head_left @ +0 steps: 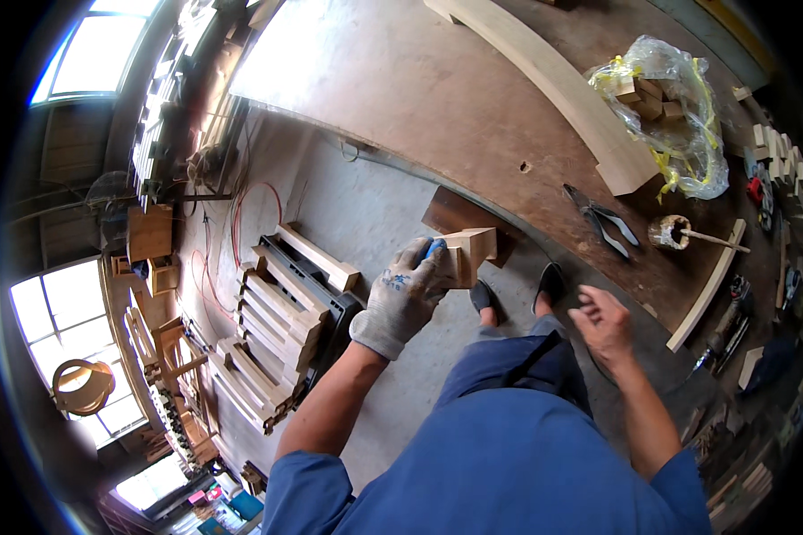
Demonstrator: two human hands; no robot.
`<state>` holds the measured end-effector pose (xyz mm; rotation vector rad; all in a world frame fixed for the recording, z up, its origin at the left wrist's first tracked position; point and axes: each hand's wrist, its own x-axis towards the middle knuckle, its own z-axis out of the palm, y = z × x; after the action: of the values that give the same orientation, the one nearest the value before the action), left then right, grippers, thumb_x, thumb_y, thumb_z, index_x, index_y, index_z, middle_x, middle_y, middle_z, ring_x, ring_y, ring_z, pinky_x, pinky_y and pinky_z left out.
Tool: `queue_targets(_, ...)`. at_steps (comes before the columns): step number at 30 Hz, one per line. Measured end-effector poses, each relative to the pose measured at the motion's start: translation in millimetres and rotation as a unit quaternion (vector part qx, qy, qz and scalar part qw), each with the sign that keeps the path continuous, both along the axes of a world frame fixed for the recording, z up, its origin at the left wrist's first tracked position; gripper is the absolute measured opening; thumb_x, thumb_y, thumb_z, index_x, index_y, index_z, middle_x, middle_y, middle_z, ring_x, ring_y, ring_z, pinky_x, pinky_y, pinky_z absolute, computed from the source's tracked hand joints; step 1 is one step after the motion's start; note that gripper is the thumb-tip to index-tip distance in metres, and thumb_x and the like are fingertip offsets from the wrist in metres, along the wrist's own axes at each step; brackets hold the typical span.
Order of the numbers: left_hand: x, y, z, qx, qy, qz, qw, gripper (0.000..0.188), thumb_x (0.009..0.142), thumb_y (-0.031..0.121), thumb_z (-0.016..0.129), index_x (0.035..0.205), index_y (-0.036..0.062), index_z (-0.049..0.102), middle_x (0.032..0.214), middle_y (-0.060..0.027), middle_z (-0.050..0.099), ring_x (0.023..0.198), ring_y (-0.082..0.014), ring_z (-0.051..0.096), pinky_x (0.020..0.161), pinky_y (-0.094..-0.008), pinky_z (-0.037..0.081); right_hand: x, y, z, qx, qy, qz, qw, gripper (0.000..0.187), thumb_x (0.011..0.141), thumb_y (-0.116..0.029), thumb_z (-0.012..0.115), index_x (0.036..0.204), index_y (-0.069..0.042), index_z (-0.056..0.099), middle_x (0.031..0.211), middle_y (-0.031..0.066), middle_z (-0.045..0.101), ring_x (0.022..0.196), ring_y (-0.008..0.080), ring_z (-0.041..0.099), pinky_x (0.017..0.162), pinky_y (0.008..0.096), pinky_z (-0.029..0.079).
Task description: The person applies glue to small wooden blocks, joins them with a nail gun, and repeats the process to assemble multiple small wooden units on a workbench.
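My left hand (406, 294), in a pale work glove with blue marks, is closed round a light wooden block (473, 245) with a stepped end. The block is held up above the floor, in front of my body, near the table's edge. The far end of the block is hidden by the glove. Bare and apart from the block, my right hand (605, 325) hangs by the table edge with its fingers loosely bent and apart. It holds nothing that I can see. Nearest to it on the table lie pliers (602, 218) with grey handles.
The brown table (419, 98) bears a long curved wooden piece (553, 80), a clear plastic bag (705, 160) of wood blocks, a pot (667, 232) with a stick and a curved slat (709, 285). Wooden bars (277, 312) are stacked at left on the floor. A brown board (455, 209) lies below the edge.
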<state>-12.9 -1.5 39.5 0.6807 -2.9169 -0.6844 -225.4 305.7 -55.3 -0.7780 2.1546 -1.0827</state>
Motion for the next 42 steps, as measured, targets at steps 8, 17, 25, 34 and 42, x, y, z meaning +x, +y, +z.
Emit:
queue_targets(8,18,0,-18,0.017,0.024,0.018,0.999,0.068,0.076,0.005,0.087,0.14,0.0032,0.064,0.136,-0.0255,0.066,0.119,-0.0449,0.067,0.102,-0.047,0.056,-74,157,-12,0.127,0.202,-0.279,0.93,0.018,0.092,-0.014,0.077,0.103,0.0,0.071,0.09,0.0125,0.073,0.08,0.0234,0.074,0.075,0.0363,0.059)
queue_targets(17,15,5,-20,0.009,-0.005,-0.009,1.0,0.07,0.075,0.021,0.089,0.138,0.0059,0.063,0.134,-0.0246,0.064,0.114,-0.0465,0.065,0.096,-0.0529,0.056,-159,271,-79,0.315,0.154,-0.472,0.809,0.088,0.085,-0.017,0.08,0.159,-0.002,0.035,0.156,0.0303,0.043,0.146,0.0465,0.039,0.121,0.0521,0.035)
queue_targets(25,16,-4,-24,0.015,0.005,-0.009,1.0,0.071,0.073,0.02,0.09,0.137,0.0053,0.063,0.133,-0.0221,0.064,0.117,-0.0439,0.064,0.096,-0.0509,0.057,-200,277,-120,0.332,0.097,-0.449,0.824,0.101,0.081,0.001,0.07,0.166,-0.002,0.016,0.161,0.03,0.037,0.151,0.0441,0.035,0.128,0.048,0.027)
queue_targets(34,9,-2,-18,0.013,0.031,-0.013,0.999,0.064,0.075,0.016,0.088,0.133,0.0019,0.065,0.13,-0.0232,0.066,0.117,-0.0443,0.064,0.099,-0.05,0.055,-188,264,-47,0.334,0.046,-0.47,0.816,0.085,0.083,-0.01,0.073,0.156,0.001,0.03,0.154,0.0279,0.044,0.144,0.0419,0.044,0.122,0.0431,0.035)
queue_targets(42,7,1,-16,0.026,0.033,-0.01,0.999,0.059,0.082,0.018,0.082,0.135,0.0012,0.062,0.131,-0.0228,0.065,0.118,-0.0448,0.064,0.099,-0.0494,0.055,-28,169,63,0.02,0.094,-0.297,0.95,0.027,0.082,-0.016,0.076,0.099,0.003,0.065,0.075,0.0107,0.069,0.059,0.0213,0.07,0.057,0.0405,0.058)
